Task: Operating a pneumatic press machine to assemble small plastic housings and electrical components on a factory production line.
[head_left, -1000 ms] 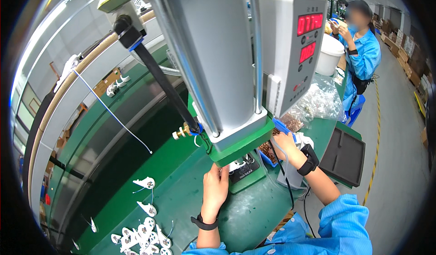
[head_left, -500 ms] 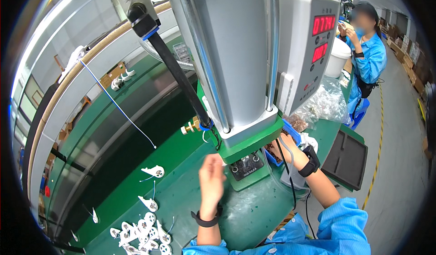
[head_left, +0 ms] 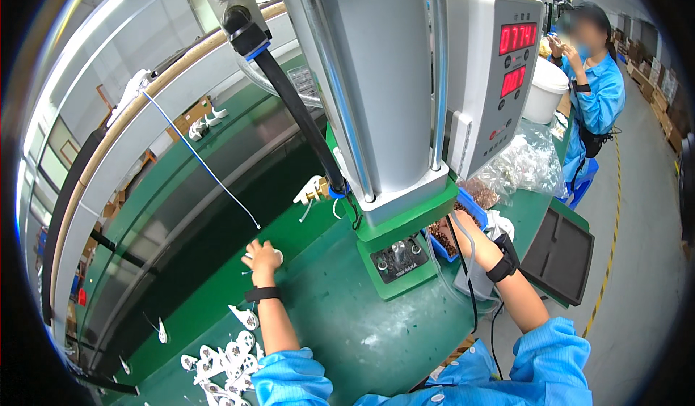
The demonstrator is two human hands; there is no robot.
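My left hand reaches out over the green belt, its fingers curled round a white plastic part that is partly covered by them. My right hand is down at a blue bin of small brown, copper-coloured pieces; its fingertips are hidden among them. Between the hands stands a press with a grey cylinder and green plates. Under it, a black fixture block shows with no white part visible on it. Another white part lies beside the press's brass fitting.
A pile of white plastic parts lies at lower left, with one more near my left forearm. A white counter box, clear plastic bags and a black tray are at the right. A co-worker stands beyond.
My left hand has left the press fixture and moved left onto a white part on the belt. Another white part now shows by the brass fitting. My right hand stays at the blue bin.
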